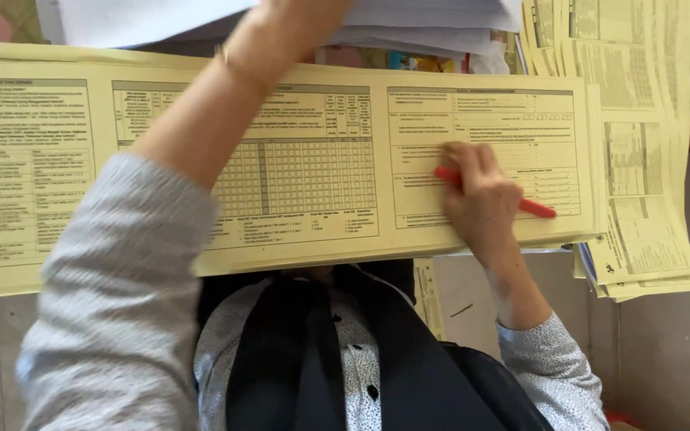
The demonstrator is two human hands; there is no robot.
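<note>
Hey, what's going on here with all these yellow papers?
A person in a grey sleeve works over a wide yellow form printed with tables. The right hand has a red pen in its grip and presses on the form's right panel. The left arm reaches up over the form to a white paper stack; that hand is cut off at the frame's top edge. More yellow forms lie piled to the right.

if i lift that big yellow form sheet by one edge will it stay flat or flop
The yellow form would probably flop: it looks like thin, wide paper overhanging its support. It is likely light. The right hand, holding a red pen, pins it, so it may slide if released.
</note>
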